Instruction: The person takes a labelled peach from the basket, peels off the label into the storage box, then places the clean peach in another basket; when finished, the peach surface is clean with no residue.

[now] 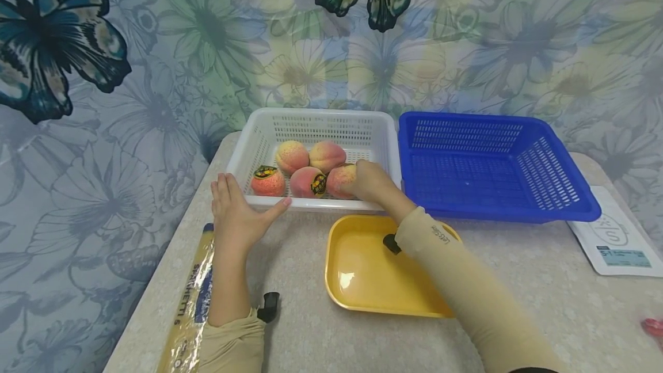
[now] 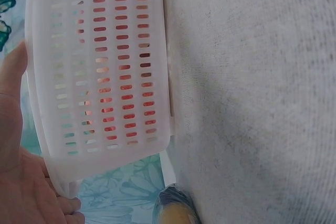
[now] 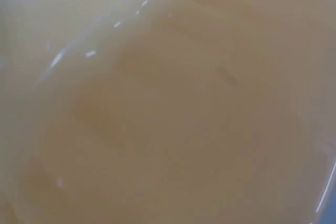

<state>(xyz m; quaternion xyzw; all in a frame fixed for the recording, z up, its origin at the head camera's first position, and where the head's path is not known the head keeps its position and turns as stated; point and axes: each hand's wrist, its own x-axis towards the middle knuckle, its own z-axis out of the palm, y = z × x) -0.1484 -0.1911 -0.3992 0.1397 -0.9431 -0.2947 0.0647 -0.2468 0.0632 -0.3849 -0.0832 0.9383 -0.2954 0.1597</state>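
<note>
Head view had even, soft light on my right grip [image 1: 374, 182], glare on the yellow tray [image 1: 373, 281]. Left wrist showed soft shadow across the worktop [image 2: 257, 103]; right wrist was dim, blurred, white-glinted.

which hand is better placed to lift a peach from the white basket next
Probably the right hand: it grips a peach inside the white basket, while the left hand rests against the basket's near left corner.
</note>
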